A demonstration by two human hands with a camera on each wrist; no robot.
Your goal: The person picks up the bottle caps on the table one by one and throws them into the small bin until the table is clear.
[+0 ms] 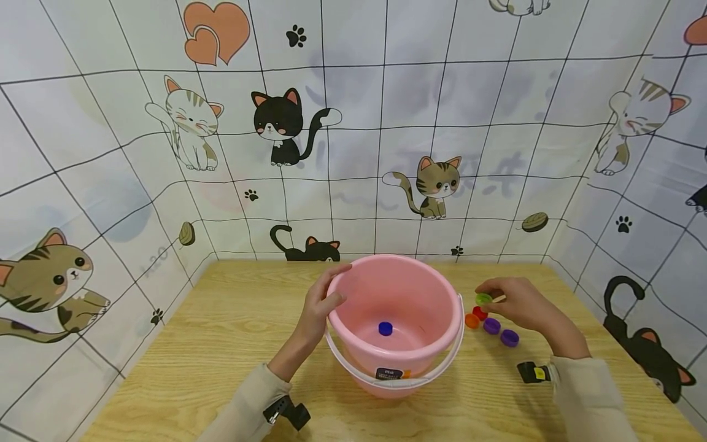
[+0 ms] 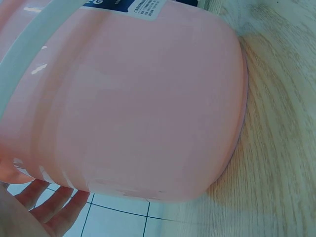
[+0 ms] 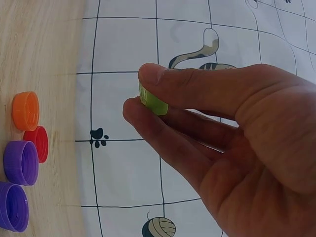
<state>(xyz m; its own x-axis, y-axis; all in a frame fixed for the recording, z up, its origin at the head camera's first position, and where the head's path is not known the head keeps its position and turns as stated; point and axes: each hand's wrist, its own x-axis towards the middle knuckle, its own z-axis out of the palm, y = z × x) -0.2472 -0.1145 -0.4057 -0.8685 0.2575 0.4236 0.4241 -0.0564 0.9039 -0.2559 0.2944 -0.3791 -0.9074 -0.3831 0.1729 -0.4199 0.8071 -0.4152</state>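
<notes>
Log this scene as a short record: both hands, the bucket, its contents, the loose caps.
Left hand: grips the bucket at its rim
Right hand: pinches a green cap, off the table
Bucket: pink, upright, white handle down on the near side
Contents: one blue cap
Loose caps: one orange cap, one red cap, two purple caps, right of the bucket
</notes>
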